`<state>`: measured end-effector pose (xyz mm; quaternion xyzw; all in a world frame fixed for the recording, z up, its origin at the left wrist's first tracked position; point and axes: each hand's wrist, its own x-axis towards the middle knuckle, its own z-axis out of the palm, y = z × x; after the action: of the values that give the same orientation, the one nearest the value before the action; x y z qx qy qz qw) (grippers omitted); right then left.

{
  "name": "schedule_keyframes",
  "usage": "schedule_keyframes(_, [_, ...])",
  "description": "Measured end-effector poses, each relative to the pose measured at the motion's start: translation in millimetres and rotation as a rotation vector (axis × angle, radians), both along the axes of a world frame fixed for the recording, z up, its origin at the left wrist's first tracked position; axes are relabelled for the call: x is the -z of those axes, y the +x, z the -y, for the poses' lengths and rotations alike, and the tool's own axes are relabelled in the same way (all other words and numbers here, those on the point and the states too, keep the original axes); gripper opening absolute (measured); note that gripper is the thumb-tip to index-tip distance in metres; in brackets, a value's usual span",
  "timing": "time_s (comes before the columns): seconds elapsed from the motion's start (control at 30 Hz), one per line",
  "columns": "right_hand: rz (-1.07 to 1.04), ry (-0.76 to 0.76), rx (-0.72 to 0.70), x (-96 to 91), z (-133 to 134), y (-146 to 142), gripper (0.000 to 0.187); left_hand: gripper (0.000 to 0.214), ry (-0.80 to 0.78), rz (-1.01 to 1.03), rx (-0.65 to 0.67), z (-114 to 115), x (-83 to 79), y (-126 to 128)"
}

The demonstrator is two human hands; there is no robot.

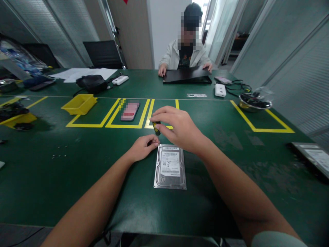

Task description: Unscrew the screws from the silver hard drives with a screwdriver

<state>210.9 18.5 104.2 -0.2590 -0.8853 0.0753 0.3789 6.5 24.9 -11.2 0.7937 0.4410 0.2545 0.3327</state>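
A silver hard drive [170,166] lies flat on the green table [64,178], label up, right in front of me. My right hand [177,128] hovers over its far left corner, fingers pinched on the black and yellow handle of a small screwdriver [156,127] held upright. My left hand [142,147] rests on the table beside that same corner, fingers curled in a pinch near the screwdriver's tip; what it holds, if anything, is too small to see.
Yellow tape boxes mark the table; a phone [130,111] lies in one. A yellow tray [80,104] and several tiny screws [59,156] sit to the left, a metal bowl [254,102] at right. Another person [186,51] sits opposite with a black laptop [187,75].
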Motion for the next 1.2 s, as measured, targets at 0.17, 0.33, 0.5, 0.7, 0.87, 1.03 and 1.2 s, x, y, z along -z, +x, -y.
schedule_keyframes(0.17, [-0.032, -0.003, 0.053, 1.6, 1.2, -2.7, 0.01, 0.015, 0.021, -0.009, 0.001, -0.4, 1.2, 0.6])
schedule_keyframes(0.33, [-0.018, -0.011, 0.057, 0.6, 1.7, -3.2, 0.009, 0.017, 0.012, -0.025, 0.009, -0.9, 2.1, 0.7])
schedule_keyframes(0.5, [0.015, 0.039, 0.03, -0.8, 0.4, -2.3, 0.019, 0.017, 0.014, -0.028, -0.008, -0.4, 2.2, -0.1])
schedule_keyframes(0.7, [0.029, 0.046, -0.006, 0.5, -1.7, 0.4, 0.026, 0.017, 0.027, -0.033, -0.015, -0.1, 1.5, 0.0])
schedule_keyframes(0.87, [0.045, 0.014, 0.01, -1.1, -0.9, 3.2, 0.028, 0.015, 0.012, -0.017, -0.001, 0.0, 1.6, -0.1])
schedule_keyframes(1.03, [0.047, 0.016, 0.006, -2.7, -0.3, 3.8, 0.03, 0.015, 0.019, -0.023, -0.011, 0.3, 1.6, 0.0])
schedule_keyframes(1.2, [0.093, 0.038, 0.014, -4.5, 0.4, 3.9, 0.033, 0.016, 0.016, 0.003, 0.002, -0.6, 3.6, -0.2])
